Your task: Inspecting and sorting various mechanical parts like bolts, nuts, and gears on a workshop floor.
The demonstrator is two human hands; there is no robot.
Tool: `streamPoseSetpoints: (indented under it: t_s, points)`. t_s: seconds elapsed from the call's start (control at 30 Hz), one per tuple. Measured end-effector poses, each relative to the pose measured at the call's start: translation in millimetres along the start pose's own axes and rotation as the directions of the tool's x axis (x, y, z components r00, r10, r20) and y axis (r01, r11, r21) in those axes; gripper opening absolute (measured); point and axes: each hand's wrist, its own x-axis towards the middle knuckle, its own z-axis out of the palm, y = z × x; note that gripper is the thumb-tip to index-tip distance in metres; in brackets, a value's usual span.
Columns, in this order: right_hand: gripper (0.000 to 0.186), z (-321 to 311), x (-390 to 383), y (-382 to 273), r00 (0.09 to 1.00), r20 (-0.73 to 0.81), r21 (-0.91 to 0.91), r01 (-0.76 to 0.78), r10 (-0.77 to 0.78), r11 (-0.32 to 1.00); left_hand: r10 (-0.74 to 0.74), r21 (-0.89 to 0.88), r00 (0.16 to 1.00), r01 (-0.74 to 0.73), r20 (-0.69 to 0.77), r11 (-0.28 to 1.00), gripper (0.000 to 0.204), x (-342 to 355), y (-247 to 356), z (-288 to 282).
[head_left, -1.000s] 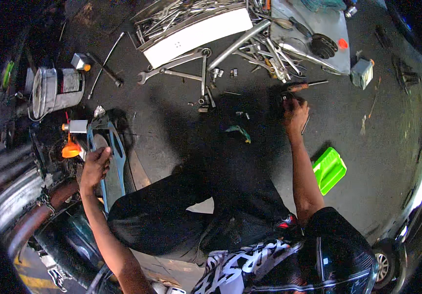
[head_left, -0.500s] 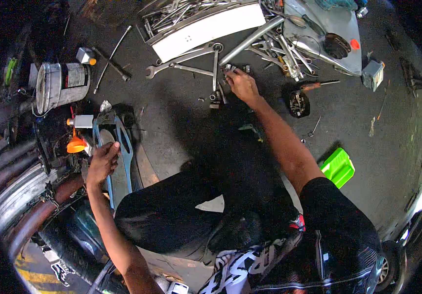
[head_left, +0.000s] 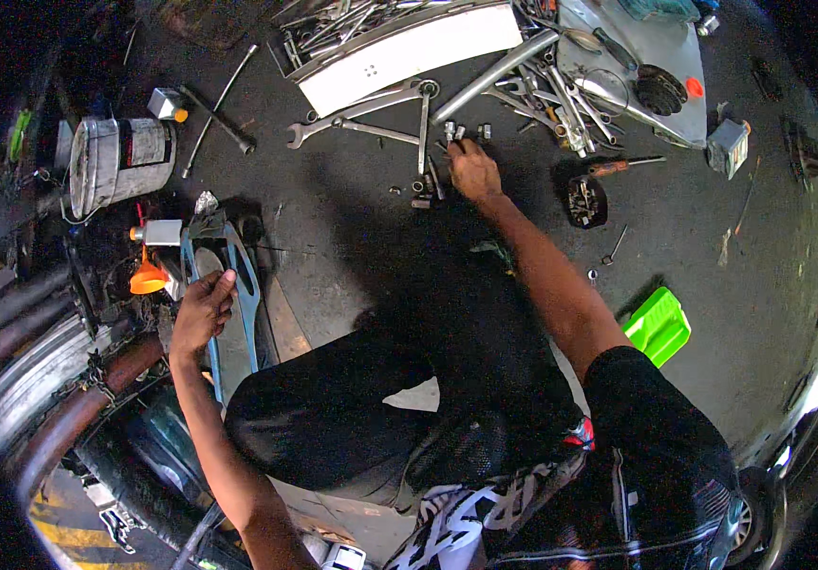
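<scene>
My left hand [head_left: 205, 309] is closed on a long blue-and-grey metal frame [head_left: 243, 290] at the left. My right hand [head_left: 474, 174] reaches to the middle of the floor, fingers curled on a small chrome socket [head_left: 453, 135], with more sockets [head_left: 485, 130] beside it. Combination wrenches [head_left: 371, 130] lie just left of it, below a long tray of tools [head_left: 409, 52]. A dark holder of small pieces [head_left: 584, 202] and an orange-handled screwdriver [head_left: 608, 167] lie to the right.
A white bucket [head_left: 119, 166], orange funnel [head_left: 148, 275] and small bottles [head_left: 160, 232] stand at the left, beside dark metal parts. A green plastic tray [head_left: 656, 326] is at the right. A grey panel [head_left: 665, 47] holds tools at upper right. A car wheel [head_left: 746, 522] shows at lower right.
My right hand has moved left from the dark holder to the sockets among the wrenches, leaving the holder on the floor. My left hand stays on the blue frame.
</scene>
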Motion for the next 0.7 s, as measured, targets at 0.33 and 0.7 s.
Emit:
streamPoseSetpoints:
  t_s: [0.33, 0.7]
  points:
    - [0.017, -65.0, -73.6, 27.6, 0.877, 0.195, 0.680, -0.444, 0.440, 0.584, 0.018, 0.041, 0.999, -0.017, -0.029, 0.999, 0.034, -7.2, 4.0, 1.8]
    - [0.021, -166.0, -153.6, 94.4, 0.800, -0.248, 0.417, -0.421, 0.547, 0.805, 0.032, -0.033, 0.998, -0.030, 0.049, 0.999, 0.037, -4.8, 5.8, 1.6]
